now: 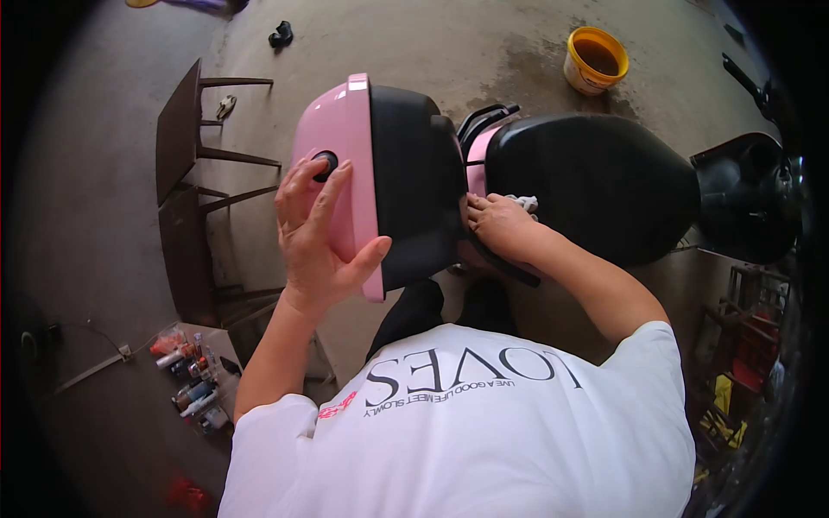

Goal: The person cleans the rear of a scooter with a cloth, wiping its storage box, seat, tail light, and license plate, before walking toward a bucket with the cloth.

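Note:
A pink and black scooter top box point(345, 121) sits behind the black scooter seat point(596, 181). My left hand point(315, 224) rests spread on the box's pink lid, its fingers around the round black lock point(325, 166). In the gap between box and seat, my right hand point(501, 224) presses against the pink rear body, fingers bent together. A crumpled white cloth point(525, 204) sticks out from under that hand; the rest of it is hidden. The black grab rail point(488, 121) curves up beside the seat.
A yellow bucket point(596, 65) of brownish liquid stands on the floor beyond the seat, near a wet patch. Dark chairs point(181, 129) stand at the left. Bottles and small items point(197, 384) crowd a surface at lower left. The scooter's handlebar end is at right.

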Demonstrator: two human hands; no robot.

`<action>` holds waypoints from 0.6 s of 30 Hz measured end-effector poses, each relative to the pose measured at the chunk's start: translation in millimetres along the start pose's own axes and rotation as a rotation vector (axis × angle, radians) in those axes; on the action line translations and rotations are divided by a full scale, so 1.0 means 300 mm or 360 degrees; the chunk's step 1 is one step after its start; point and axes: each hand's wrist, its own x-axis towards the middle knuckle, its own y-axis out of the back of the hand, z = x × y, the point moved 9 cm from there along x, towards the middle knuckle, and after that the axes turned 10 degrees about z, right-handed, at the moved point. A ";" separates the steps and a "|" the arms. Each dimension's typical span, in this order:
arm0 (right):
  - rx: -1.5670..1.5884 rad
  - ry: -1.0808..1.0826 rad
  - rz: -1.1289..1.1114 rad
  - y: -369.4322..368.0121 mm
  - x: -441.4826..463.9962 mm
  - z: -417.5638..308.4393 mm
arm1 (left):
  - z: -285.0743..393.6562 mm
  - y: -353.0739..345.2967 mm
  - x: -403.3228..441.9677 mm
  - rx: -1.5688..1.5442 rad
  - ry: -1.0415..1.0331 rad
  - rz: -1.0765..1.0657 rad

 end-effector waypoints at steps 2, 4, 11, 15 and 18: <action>0.0107 0.0109 -0.0358 -0.041 -0.041 -0.030 | -0.002 -0.005 -0.006 -0.0029 0.0004 -0.0003; 0.0093 0.0122 -0.0333 -0.036 -0.084 -0.040 | -0.004 -0.007 -0.004 -0.0048 0.0025 0.0003; 0.0155 0.0151 -0.0242 0.057 -0.253 -0.012 | -0.001 -0.009 -0.006 -0.0033 -0.0006 0.0009; 0.0223 -0.0250 0.0250 0.125 -0.244 0.175 | 0.005 -0.013 -0.008 -0.0025 -0.0029 -0.0003; -0.0040 -0.0859 0.0537 0.070 -0.280 0.514 | -0.001 -0.012 -0.008 -0.0069 0.0027 0.0007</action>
